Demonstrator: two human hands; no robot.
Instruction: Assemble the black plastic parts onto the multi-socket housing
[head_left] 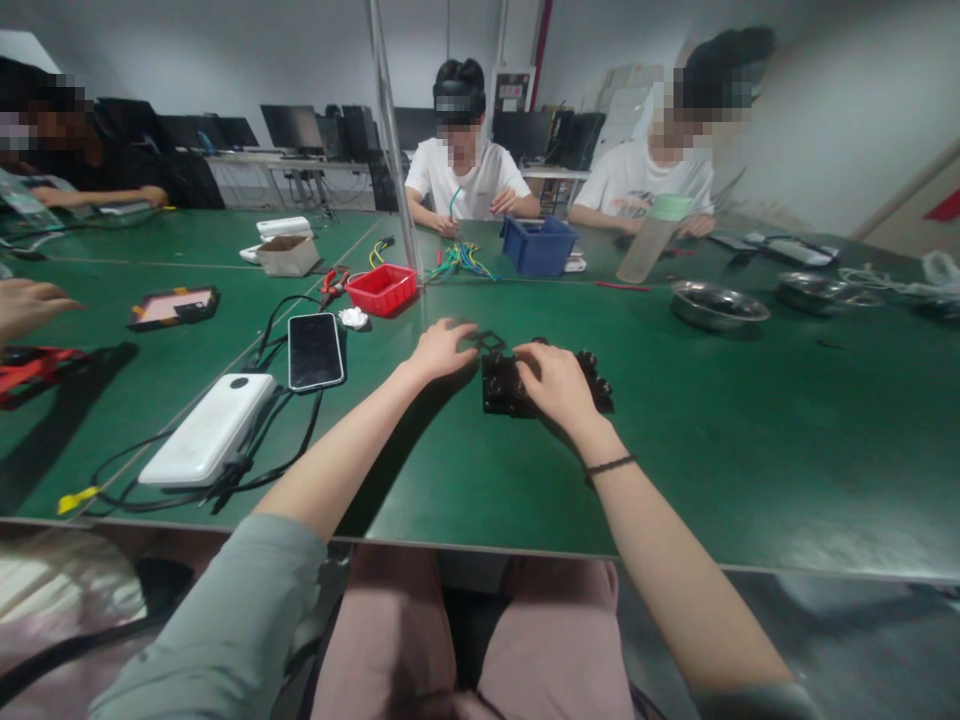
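Observation:
A black plastic block with rounded knobs (596, 385) lies on the green table (712, 440) straight ahead of me. My right hand (559, 385) rests palm down on top of it, fingers curled over its left part. My left hand (442, 348) sits just left of the block with fingers bent, tips at a small black frame-like piece (491, 340). Whether that hand grips the piece is unclear.
A white power bank (210, 428) with black cables and a dark phone (315, 350) lie to my left. Behind them are a red bin (382, 288), coloured wires (461, 260), a blue bin (538, 245) and metal bowls (718, 303). Other people sit across the table and at the left.

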